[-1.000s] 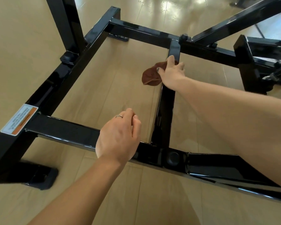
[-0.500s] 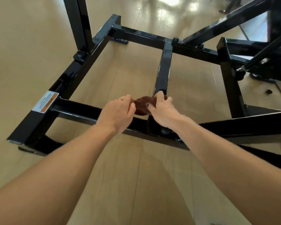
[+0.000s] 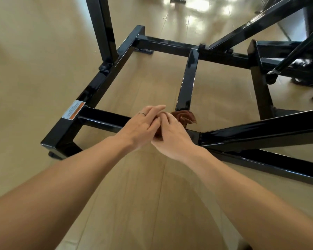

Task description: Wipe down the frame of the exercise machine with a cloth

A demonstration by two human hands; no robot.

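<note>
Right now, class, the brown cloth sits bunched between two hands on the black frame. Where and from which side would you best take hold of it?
Probably at the loose folds of the brown cloth that stick out past the right hand, coming from above and the far right. That bunch sits raised over the black frame and is uncovered, while the left hand and right hand hide the rest.

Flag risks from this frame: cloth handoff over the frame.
1. Both the left hand and right hand meet on the bunched brown cloth; a loose grip could drop it to the floor.
2. Fingers sit right above the black frame joint, so knuckles might knock its edges.
</note>
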